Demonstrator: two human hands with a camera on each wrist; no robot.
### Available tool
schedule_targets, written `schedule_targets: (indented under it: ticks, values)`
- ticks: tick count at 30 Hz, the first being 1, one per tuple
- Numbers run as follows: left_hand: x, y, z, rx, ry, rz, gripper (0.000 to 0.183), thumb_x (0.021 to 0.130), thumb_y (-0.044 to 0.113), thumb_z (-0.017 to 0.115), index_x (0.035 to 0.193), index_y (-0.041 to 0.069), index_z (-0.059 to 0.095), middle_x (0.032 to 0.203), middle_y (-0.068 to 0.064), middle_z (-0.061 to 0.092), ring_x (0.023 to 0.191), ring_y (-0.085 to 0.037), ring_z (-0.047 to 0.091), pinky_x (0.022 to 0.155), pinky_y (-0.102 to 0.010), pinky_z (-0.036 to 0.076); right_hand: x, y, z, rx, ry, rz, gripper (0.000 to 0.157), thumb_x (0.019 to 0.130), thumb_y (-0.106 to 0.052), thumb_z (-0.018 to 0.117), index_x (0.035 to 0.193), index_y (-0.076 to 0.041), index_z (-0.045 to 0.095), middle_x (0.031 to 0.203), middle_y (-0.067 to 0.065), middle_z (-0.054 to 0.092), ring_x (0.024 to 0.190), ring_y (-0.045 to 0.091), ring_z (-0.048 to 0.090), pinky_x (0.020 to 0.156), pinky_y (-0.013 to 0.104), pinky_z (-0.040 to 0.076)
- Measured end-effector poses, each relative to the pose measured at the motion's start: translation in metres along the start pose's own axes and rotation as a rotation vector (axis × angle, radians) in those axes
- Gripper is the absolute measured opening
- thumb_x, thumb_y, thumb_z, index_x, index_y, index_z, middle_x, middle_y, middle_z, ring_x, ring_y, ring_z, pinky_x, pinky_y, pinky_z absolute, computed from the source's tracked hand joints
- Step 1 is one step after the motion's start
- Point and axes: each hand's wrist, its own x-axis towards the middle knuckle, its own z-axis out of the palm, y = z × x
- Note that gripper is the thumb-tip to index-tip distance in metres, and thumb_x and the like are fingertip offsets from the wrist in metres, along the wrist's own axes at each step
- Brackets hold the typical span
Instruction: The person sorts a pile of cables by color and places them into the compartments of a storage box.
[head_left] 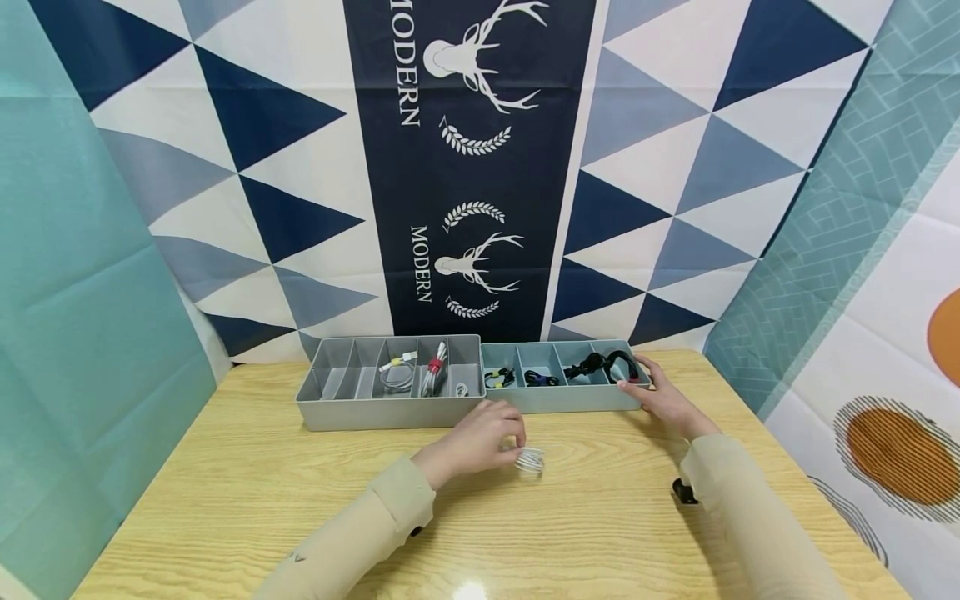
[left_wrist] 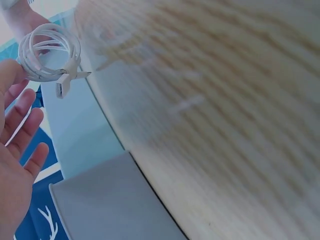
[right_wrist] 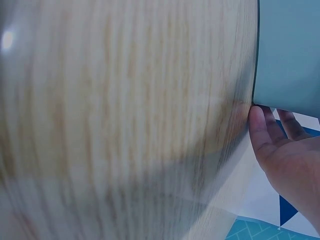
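My left hand is just in front of the grey divided box, pinching a coiled white cable between thumb and fingertip. In the left wrist view, the other fingers are spread, and a USB plug sticks out of the coil. My right hand grips the right end of the blue-green divided box. Its thumb reaches over the front, and its fingers lie along the end wall. That box contains black cables and small cable bundles.
The grey divided box stands to the left, its end against the blue-green box. It contains a white cable and a bundle with a red tie. The wooden table extends toward me; a patterned cloth hangs behind.
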Motion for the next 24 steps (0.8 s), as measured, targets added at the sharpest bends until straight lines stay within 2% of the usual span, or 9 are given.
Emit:
schedule_targets:
  ticks: [6, 11, 15, 20, 24]
  values:
    - [-0.005, 0.0, -0.011, -0.01, 0.0, -0.039, 0.006, 0.077, 0.029, 0.064, 0.077, 0.026, 0.059, 0.093, 0.013, 0.056, 0.096, -0.007, 0.048, 0.096, -0.037, 0.035, 0.0, 0.001, 0.0, 0.012, 0.002, -0.002, 0.086, 0.084, -0.049, 0.053, 0.144, -0.023, -0.004, 0.143, 0.026, 0.002, 0.095, 0.031, 0.045, 0.079, 0.038, 0.04]
    - [-0.008, 0.0, -0.02, -0.005, 0.015, -0.038, 0.005, 0.076, 0.026, 0.063, 0.076, 0.024, 0.059, 0.09, 0.012, 0.055, 0.093, -0.007, 0.048, 0.087, -0.03, 0.038, 0.0, 0.001, 0.001, 0.017, 0.0, -0.005, 0.086, 0.085, -0.048, 0.052, 0.144, -0.023, -0.005, 0.144, 0.025, -0.001, 0.101, 0.033, 0.042, 0.08, 0.039, 0.04]
    - [-0.012, 0.0, -0.027, 0.002, 0.0, -0.065, 0.004, 0.076, 0.025, 0.062, 0.077, 0.025, 0.058, 0.089, 0.013, 0.054, 0.093, -0.008, 0.047, 0.086, -0.03, 0.038, 0.0, 0.001, 0.0, 0.011, -0.001, -0.004, 0.087, 0.084, -0.049, 0.052, 0.144, -0.023, -0.005, 0.144, 0.026, -0.001, 0.106, 0.033, 0.038, 0.081, 0.04, 0.039]
    - [-0.016, -0.001, -0.037, 0.021, -0.014, -0.077, 0.004, 0.076, 0.024, 0.061, 0.077, 0.024, 0.057, 0.087, 0.012, 0.053, 0.094, -0.01, 0.048, 0.093, -0.044, 0.038, 0.0, 0.002, 0.0, 0.008, -0.002, -0.001, 0.088, 0.084, -0.05, 0.052, 0.144, -0.022, -0.005, 0.144, 0.027, -0.001, 0.113, 0.036, 0.033, 0.087, 0.048, 0.038]
    - [-0.02, -0.002, -0.045, 0.026, -0.017, -0.079, 0.004, 0.077, 0.023, 0.06, 0.077, 0.023, 0.056, 0.087, 0.012, 0.052, 0.095, -0.009, 0.049, 0.096, -0.049, 0.035, 0.0, 0.001, 0.0, 0.016, -0.004, 0.002, 0.087, 0.084, -0.049, 0.053, 0.144, -0.022, -0.005, 0.144, 0.027, -0.002, 0.114, 0.037, 0.033, 0.088, 0.049, 0.038]
